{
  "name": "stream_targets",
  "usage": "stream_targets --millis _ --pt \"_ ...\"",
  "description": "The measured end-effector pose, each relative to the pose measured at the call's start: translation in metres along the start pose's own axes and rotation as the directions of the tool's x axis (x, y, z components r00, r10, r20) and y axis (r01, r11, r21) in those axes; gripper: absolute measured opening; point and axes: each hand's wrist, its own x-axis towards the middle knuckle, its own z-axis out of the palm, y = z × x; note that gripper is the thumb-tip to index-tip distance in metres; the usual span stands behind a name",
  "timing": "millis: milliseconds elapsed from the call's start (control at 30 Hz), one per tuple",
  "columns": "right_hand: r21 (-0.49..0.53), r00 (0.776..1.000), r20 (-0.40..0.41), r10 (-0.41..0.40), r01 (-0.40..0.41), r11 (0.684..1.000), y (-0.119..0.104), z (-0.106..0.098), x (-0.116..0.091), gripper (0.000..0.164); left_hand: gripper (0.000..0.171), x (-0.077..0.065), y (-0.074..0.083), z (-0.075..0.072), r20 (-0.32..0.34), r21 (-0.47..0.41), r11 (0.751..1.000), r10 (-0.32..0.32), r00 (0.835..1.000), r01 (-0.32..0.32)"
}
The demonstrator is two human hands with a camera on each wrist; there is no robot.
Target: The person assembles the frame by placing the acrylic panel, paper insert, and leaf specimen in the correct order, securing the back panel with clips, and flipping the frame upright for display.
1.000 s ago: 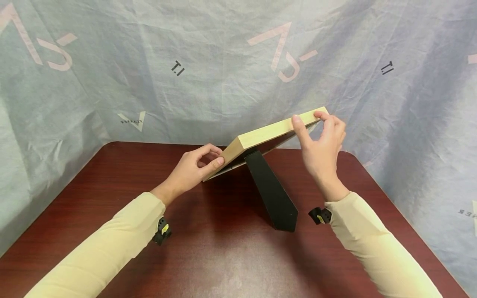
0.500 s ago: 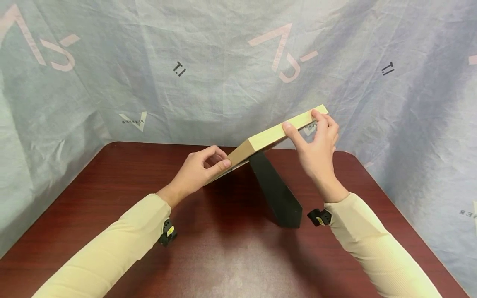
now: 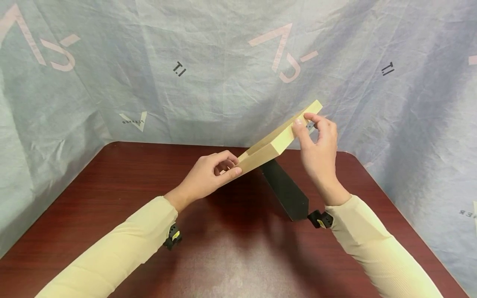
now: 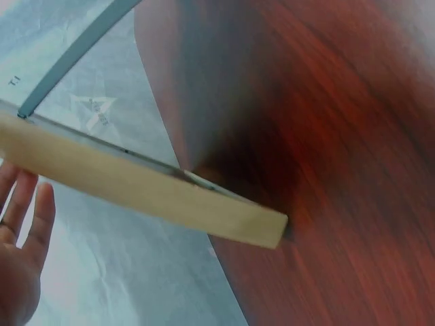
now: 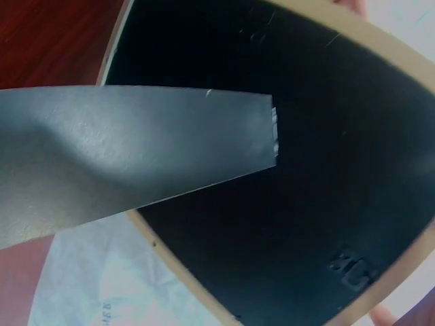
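Observation:
A picture frame (image 3: 281, 140) with pale wooden sides is held tilted over the table in the head view. Its black easel leg (image 3: 285, 188) swings out from the back toward the near right. My left hand (image 3: 206, 176) grips the frame's left side, thumb along the outer edge. With thumb and fingertips, my right hand (image 3: 318, 145) pinches the upper right side. The right wrist view shows the black back panel (image 5: 326, 197) and the leg (image 5: 149, 136) hinged to it. In the left wrist view, a corner of the wooden side (image 4: 251, 221) is at the tabletop; whether it touches is unclear.
A dark red wooden table (image 3: 223, 256) lies beneath. Pale grey printed cloth (image 3: 208, 95) hangs behind it and along both sides. Small black devices (image 3: 321, 218) are strapped at both wrists.
The frame has turned so its near corner shifts right and its front inner edge shows. The leg has swung right and slightly away. My left hand has moved right, keeping its grip.

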Motion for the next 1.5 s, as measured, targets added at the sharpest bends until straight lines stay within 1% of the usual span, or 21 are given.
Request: stream_targets --millis 133,267,400,633,767,867,967,1033,1100,1167,1233,1300,1500 --pt "-0.024 0.998 0.061 0.023 -0.022 0.999 -0.007 0.000 -0.005 0.066 0.017 -0.002 -0.005 -0.002 0.021 -0.002 1.000 0.006 1.000 -0.006" --pt "-0.026 0.994 0.101 0.037 -0.034 0.999 -0.011 0.000 -0.008 0.074 0.017 -0.003 -0.009 -0.002 0.005 0.019 1.000 0.001 1.000 -0.001" --pt "-0.010 0.991 0.122 0.051 -0.050 0.999 -0.011 -0.001 -0.005 0.073 0.016 -0.002 -0.008 0.002 -0.016 0.047 0.999 0.012 1.000 -0.012" --pt "0.026 0.982 0.173 0.080 -0.085 0.996 -0.007 -0.006 0.003 0.065 0.016 0.000 -0.001 0.011 -0.010 0.097 0.994 0.054 0.998 -0.053" --pt "0.008 0.976 0.195 0.095 -0.098 0.995 -0.009 -0.013 0.005 0.061 0.017 -0.002 0.004 0.015 -0.022 0.128 0.989 0.071 0.997 -0.068" --pt "-0.046 0.983 0.172 0.069 -0.062 0.997 -0.014 -0.019 -0.001 0.058 0.018 -0.004 0.006 0.017 -0.028 0.137 0.988 0.071 0.997 -0.067" --pt "-0.145 0.988 0.155 0.015 0.007 0.989 -0.021 -0.023 -0.013 0.060 0.018 -0.005 0.007 0.017 -0.031 0.127 0.989 0.076 0.997 -0.071" --pt "-0.216 0.986 0.164 -0.014 0.050 0.975 -0.026 -0.023 -0.021 0.066 0.018 -0.005 0.006 0.017 -0.036 0.119 0.990 0.080 0.996 -0.076" --pt "-0.284 0.982 0.186 -0.037 0.090 0.955 -0.031 -0.023 -0.029 0.075 0.018 -0.005 0.005 0.017 -0.041 0.114 0.990 0.086 0.995 -0.080" --pt "-0.329 0.979 0.195 -0.058 0.121 0.936 -0.034 -0.020 -0.034 0.082 0.018 -0.005 0.004 0.017 -0.045 0.113 0.990 0.085 0.995 -0.080" --pt "-0.349 0.979 0.185 -0.087 0.148 0.925 -0.034 -0.016 -0.036 0.082 0.018 -0.006 0.004 0.017 -0.044 0.112 0.991 0.081 0.996 -0.075" --pt "-0.353 0.978 0.170 -0.119 0.173 0.920 -0.033 -0.014 -0.037 0.079 0.018 -0.006 0.003 0.017 -0.040 0.101 0.992 0.075 0.996 -0.071" --pt "-0.307 0.976 0.152 -0.157 0.197 0.931 -0.027 -0.013 -0.034 0.070 0.017 -0.005 0.003 0.016 -0.019 0.071 0.995 0.066 0.998 -0.064"
